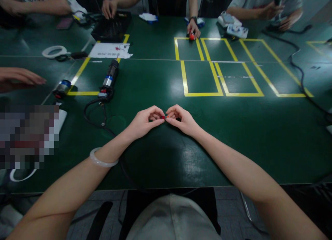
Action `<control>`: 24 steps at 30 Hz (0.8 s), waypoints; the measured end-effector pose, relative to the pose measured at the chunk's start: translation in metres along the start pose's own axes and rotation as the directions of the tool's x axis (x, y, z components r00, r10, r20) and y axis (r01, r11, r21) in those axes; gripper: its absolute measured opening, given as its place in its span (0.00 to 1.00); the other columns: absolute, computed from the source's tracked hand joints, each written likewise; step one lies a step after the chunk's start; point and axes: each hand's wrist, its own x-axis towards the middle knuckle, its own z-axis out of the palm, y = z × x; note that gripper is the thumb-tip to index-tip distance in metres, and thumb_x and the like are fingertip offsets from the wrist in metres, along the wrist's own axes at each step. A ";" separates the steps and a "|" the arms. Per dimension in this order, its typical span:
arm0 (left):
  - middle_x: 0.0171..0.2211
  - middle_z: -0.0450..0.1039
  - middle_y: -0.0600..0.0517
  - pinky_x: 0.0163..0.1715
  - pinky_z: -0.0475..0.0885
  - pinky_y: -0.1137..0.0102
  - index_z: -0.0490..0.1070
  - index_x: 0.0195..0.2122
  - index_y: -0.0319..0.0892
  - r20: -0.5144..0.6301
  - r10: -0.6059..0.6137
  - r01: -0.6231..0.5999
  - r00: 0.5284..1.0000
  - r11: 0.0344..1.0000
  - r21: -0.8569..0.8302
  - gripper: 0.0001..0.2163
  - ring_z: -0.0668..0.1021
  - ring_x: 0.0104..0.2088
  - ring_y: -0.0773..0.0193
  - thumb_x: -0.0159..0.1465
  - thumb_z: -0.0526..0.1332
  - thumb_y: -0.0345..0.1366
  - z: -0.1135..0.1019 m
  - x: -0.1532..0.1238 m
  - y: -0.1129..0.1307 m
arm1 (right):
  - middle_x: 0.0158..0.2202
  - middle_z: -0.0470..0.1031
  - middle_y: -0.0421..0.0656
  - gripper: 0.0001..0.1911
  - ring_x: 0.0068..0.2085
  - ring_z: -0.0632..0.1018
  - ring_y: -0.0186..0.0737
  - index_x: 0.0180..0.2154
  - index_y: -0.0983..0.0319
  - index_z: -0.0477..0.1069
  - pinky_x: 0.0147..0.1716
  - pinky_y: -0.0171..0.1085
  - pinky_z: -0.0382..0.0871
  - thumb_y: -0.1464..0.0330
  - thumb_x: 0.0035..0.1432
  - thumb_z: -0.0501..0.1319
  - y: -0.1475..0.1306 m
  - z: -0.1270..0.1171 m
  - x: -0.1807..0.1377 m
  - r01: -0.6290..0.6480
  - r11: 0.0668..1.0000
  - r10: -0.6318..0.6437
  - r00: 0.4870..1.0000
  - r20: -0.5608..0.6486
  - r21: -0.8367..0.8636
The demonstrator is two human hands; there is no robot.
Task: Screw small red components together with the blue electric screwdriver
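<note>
My left hand [144, 123] is closed in a pinch on a small red piece [163, 117], of which only a sliver shows. Facing it, my right hand [184, 122] pinches a tiny orange-and-dark piece [167, 117]. The fingertips of both hands meet, or nearly meet, over the front part of the green table [233, 129]. Fingers hide most of both pieces, so I cannot tell their kind or whether they are joined.
Yellow tape frames [202, 94] mark the table beyond my hands. A black-and-silver cylindrical device [109, 77] with a cable lies left, near another cylinder [62, 88]. Across the table, a co-worker's hand [193, 28] touches a red ball [191, 36]. Another person's hand [22, 77] reaches in from the left.
</note>
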 end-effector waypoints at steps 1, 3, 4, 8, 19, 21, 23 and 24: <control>0.38 0.77 0.50 0.40 0.73 0.69 0.73 0.42 0.39 -0.007 0.026 -0.026 1.000 0.999 0.024 0.12 0.78 0.36 0.65 0.63 0.67 0.41 0.000 0.000 0.000 | 0.35 0.74 0.39 0.12 0.34 0.75 0.34 0.42 0.59 0.69 0.35 0.35 0.70 0.60 0.62 0.65 0.000 0.000 0.000 -0.005 1.000 0.005 1.000 0.002 -0.001; 0.38 0.76 0.51 0.40 0.74 0.69 0.72 0.41 0.39 -0.020 0.066 -0.065 0.998 0.996 0.062 0.10 0.78 0.37 0.65 0.63 0.67 0.39 0.000 0.000 0.001 | 0.34 0.74 0.39 0.10 0.34 0.75 0.34 0.41 0.60 0.70 0.35 0.35 0.70 0.61 0.62 0.65 0.000 -0.001 0.000 0.007 1.000 -0.007 1.000 0.014 -0.001; 0.39 0.76 0.51 0.40 0.74 0.69 0.72 0.42 0.39 -0.026 0.082 -0.079 0.996 0.994 0.074 0.10 0.78 0.37 0.65 0.63 0.67 0.38 0.001 0.000 0.000 | 0.34 0.74 0.39 0.10 0.34 0.75 0.34 0.41 0.60 0.70 0.35 0.35 0.70 0.62 0.62 0.65 0.000 -0.001 0.000 0.017 1.000 -0.017 1.000 0.020 -0.001; 0.38 0.75 0.52 0.40 0.75 0.69 0.70 0.42 0.40 -0.045 0.139 -0.133 0.989 0.984 0.117 0.09 0.79 0.38 0.65 0.64 0.66 0.37 0.001 0.000 -0.001 | 0.36 0.76 0.39 0.10 0.33 0.75 0.33 0.43 0.60 0.69 0.34 0.35 0.70 0.65 0.61 0.65 0.000 0.000 0.000 0.047 0.999 -0.047 0.999 0.021 -0.004; 0.42 0.75 0.51 0.43 0.74 0.67 0.70 0.46 0.42 -0.017 0.279 -0.252 0.960 0.891 0.377 0.09 0.78 0.41 0.63 0.66 0.64 0.35 0.001 -0.002 -0.006 | 0.36 0.77 0.40 0.08 0.34 0.76 0.34 0.42 0.59 0.69 0.34 0.36 0.71 0.67 0.60 0.64 0.001 0.001 0.000 0.077 0.994 -0.075 0.997 0.025 -0.072; 0.43 0.74 0.50 0.44 0.74 0.66 0.70 0.48 0.42 -0.006 0.297 -0.267 0.955 0.865 0.426 0.11 0.78 0.43 0.62 0.66 0.63 0.37 -0.001 -0.002 -0.007 | 0.36 0.76 0.40 0.08 0.33 0.76 0.34 0.42 0.59 0.69 0.34 0.36 0.71 0.68 0.60 0.63 0.001 0.001 0.000 0.077 0.994 -0.077 0.997 0.002 -0.076; 0.45 0.74 0.49 0.48 0.72 0.62 0.70 0.49 0.43 -0.010 0.316 -0.266 0.949 0.813 0.518 0.11 0.77 0.46 0.58 0.67 0.62 0.39 -0.008 -0.001 -0.006 | 0.34 0.75 0.39 0.08 0.32 0.75 0.34 0.41 0.59 0.69 0.33 0.36 0.70 0.68 0.60 0.63 0.001 0.000 0.000 0.066 0.995 -0.069 0.997 -0.036 -0.077; 0.46 0.74 0.48 0.51 0.71 0.60 0.70 0.49 0.43 -0.027 0.317 -0.245 0.948 0.782 0.573 0.11 0.76 0.49 0.56 0.68 0.61 0.40 -0.014 0.000 -0.006 | 0.34 0.74 0.39 0.08 0.32 0.74 0.33 0.41 0.59 0.69 0.33 0.35 0.70 0.68 0.60 0.63 0.001 -0.001 0.001 0.057 0.995 -0.062 0.996 -0.057 -0.076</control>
